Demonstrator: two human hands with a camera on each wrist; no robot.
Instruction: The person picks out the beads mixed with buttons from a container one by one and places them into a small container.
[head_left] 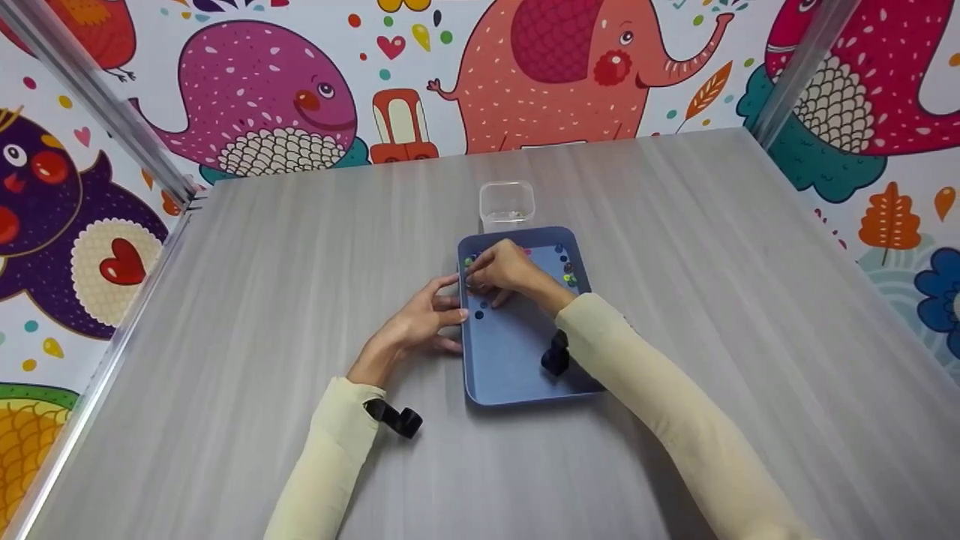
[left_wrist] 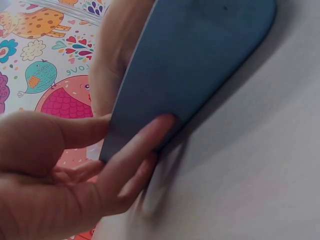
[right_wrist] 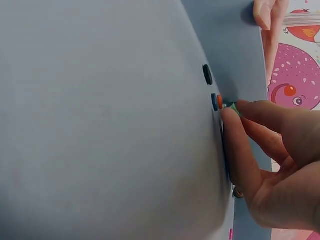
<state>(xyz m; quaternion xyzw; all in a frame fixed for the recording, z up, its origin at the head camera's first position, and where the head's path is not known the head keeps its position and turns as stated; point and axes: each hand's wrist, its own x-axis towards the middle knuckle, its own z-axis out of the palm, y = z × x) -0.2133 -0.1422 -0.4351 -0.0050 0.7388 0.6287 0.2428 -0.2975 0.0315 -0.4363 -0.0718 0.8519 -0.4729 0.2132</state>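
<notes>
A blue rectangular tray (head_left: pixel 510 367) lies on the table with several small coloured buttons in its far part. My left hand (head_left: pixel 420 322) holds the tray's left side, thumb over the rim and fingers against the outer wall, as the left wrist view shows. Inside the tray, near its left wall, my right hand (head_left: pixel 508 268) pinches a small green button (right_wrist: pixel 233 108) between thumb and finger. Close to those fingertips in the right wrist view are an orange button (right_wrist: pixel 220 102), a blue button (right_wrist: pixel 214 102) and a black button (right_wrist: pixel 208 74).
Just beyond the tray's far edge stands a clear plastic container (head_left: pixel 507 185) with a few tiny pieces at its bottom. More dark and yellow-green buttons (head_left: pixel 569 278) lie along the tray's right wall. Patterned panels surround the grey table (head_left: pixel 225 337).
</notes>
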